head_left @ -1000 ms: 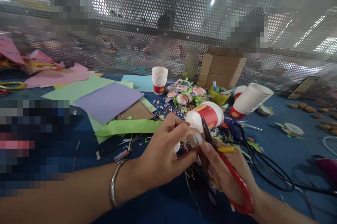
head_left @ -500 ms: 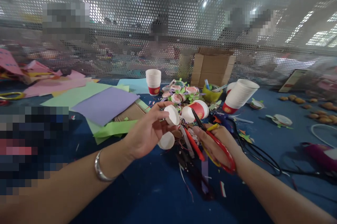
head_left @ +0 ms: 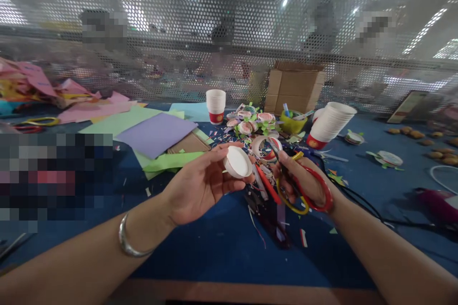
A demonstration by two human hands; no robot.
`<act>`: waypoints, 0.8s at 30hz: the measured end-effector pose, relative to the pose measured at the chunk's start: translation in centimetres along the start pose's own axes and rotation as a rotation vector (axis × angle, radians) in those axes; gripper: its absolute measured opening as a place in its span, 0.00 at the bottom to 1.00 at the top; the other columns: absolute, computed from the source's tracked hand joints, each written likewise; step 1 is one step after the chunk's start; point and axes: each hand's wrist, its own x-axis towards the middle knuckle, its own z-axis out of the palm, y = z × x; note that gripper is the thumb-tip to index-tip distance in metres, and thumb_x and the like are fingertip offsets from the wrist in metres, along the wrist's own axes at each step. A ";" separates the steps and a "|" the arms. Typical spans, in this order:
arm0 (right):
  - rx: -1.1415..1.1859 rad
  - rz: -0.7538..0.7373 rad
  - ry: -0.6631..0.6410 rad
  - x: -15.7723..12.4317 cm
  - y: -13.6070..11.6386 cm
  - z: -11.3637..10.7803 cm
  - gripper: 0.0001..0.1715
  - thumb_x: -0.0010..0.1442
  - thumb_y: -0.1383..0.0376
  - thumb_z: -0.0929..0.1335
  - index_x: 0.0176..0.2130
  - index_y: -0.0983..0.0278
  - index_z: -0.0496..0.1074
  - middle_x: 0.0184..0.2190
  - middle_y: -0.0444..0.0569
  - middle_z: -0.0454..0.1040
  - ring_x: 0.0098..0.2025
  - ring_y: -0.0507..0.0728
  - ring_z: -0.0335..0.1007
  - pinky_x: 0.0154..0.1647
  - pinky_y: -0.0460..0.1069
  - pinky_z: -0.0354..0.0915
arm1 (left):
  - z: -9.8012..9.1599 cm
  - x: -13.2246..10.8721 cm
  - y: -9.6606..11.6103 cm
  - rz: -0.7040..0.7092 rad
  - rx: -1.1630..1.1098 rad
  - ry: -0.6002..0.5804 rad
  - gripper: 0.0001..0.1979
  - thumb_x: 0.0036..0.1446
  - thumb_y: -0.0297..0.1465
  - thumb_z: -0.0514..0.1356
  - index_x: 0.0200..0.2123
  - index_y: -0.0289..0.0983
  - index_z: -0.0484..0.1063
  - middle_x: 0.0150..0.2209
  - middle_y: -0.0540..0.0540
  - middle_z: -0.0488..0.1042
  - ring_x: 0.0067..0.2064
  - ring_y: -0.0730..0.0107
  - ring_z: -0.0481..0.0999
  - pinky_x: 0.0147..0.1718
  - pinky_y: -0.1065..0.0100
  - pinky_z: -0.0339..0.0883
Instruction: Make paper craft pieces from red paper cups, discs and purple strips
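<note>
My left hand is closed around the rim of a shallow white paper cup bottom, its hollow side facing me. In my right hand is a pair of scissors with red and yellow handles, gripped at the handles with the blades pointing up and left. Just behind the blades, a cut red-and-white paper cup ring lies on its side. Small decorated cup bottoms with green paper bits are piled beyond my hands. An orange-red stick-like tool lies between the hands.
Two stacks of paper cups, one upright and one leaning, stand behind. Purple paper and green sheets spread to the left. A yellow-green bowl holds pens. Black cables cross the right side. Paper scraps litter the blue table.
The scissors' blades have swung more upright. The cup body has turned, showing its open ring. A second white cup bottom below my left hand no longer shows. The view has shifted slightly.
</note>
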 end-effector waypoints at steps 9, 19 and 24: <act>0.193 0.035 -0.124 0.3 0.2 -0.6 0.40 0.56 0.30 0.65 0.30 0.64 0.73 0.20 0.51 0.77 0.21 0.58 0.77 0.22 0.49 0.70 | -1.6 0.5 0.5 0.155 0.027 0.061 0.11 0.61 0.30 0.59 0.43 0.31 0.77 0.38 0.40 0.83 0.37 0.60 0.85 0.34 0.69 0.80; -0.453 -0.231 0.056 -0.8 -0.1 0.7 0.25 0.59 0.43 0.72 0.33 0.62 0.73 0.23 0.45 0.75 0.22 0.53 0.71 0.22 0.46 0.66 | -0.9 0.1 -1.0 0.019 0.057 0.030 0.10 0.64 0.26 0.56 0.47 0.31 0.72 0.45 0.34 0.81 0.44 0.57 0.84 0.41 0.65 0.80; -0.642 -0.425 0.107 -1.5 0.1 1.2 0.18 0.62 0.50 0.71 0.39 0.62 0.77 0.32 0.48 0.81 0.30 0.56 0.75 0.31 0.48 0.68 | -0.5 -0.1 -1.3 0.027 0.063 0.000 0.06 0.64 0.23 0.57 0.43 0.33 0.73 0.43 0.40 0.81 0.41 0.64 0.82 0.42 0.64 0.80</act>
